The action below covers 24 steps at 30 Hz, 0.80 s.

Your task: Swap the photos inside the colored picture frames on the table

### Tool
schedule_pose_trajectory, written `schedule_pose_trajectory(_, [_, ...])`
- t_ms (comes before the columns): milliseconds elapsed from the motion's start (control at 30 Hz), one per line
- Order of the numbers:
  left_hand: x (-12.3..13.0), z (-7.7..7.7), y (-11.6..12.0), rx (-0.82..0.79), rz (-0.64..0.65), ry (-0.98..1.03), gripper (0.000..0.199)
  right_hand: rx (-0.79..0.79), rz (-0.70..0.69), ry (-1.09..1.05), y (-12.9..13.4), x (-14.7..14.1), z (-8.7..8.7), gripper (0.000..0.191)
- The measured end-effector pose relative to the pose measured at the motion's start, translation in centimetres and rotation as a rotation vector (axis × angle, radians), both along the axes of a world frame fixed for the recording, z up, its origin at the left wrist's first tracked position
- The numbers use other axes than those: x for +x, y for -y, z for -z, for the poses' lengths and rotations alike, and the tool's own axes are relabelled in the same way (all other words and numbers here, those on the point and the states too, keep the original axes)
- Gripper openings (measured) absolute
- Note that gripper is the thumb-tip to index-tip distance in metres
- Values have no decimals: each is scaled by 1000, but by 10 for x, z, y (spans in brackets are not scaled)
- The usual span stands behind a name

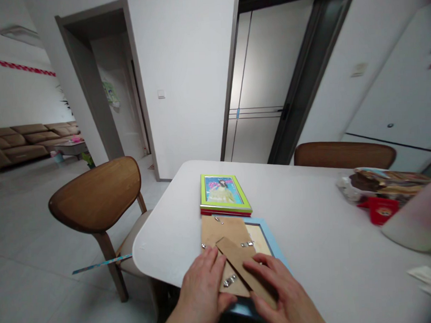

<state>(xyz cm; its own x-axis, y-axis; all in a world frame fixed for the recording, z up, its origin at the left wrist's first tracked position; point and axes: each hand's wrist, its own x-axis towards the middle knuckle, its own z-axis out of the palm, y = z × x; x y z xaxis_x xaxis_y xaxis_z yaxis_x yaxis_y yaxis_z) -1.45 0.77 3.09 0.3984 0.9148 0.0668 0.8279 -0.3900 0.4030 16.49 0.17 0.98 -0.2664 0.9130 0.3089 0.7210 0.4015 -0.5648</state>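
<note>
A brown backing board (209, 228) of a picture frame lies over a light blue frame (270, 235), shifted to its left, with metal clips along its edges. A narrow brown stand flap (237, 260) slants across the board. My left hand (202, 281) grips the board's left side, its fingers on top and its thumb by the near edge. My right hand (278, 287) is closed on the flap, with the thumb at its near left edge and the fingers on its right. Part of the blue frame is hidden under the board and hands.
Beyond the board, a green photo frame (244, 198) rests on a red one (217, 213) on the white table (303, 200). Packets (382, 209) and a pale pink object (418, 214) are at the right. Wooden chairs (99, 195) stand at the left and far side.
</note>
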Motion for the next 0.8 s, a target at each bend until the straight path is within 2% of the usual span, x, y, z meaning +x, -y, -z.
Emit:
schedule_pose_trajectory(100, [25,-1,-1,-46,70,22,63,-42,90,46,6,29,10,36])
schedule_pose_trajectory(167, [33,3,-3,-56,79,29,61,-58,114,72,6,40,17,36])
schedule_pose_trajectory(300, [34,12,-3,-59,78,23,50,4,98,126,3,46,29,38])
schedule_pose_trajectory(400, [31,12,-2,-80,79,1,45,75,79,159,1,46,34,38])
schedule_pose_trajectory(533, [25,10,0,-94,102,3,47,101,46,194,-7,45,31,33])
schedule_pose_trajectory(667, [20,16,0,-76,159,19,63,103,167,261,-30,50,24,31])
schedule_pose_trajectory(800, [17,24,-2,-70,182,8,61,78,211,345,-50,53,24,28])
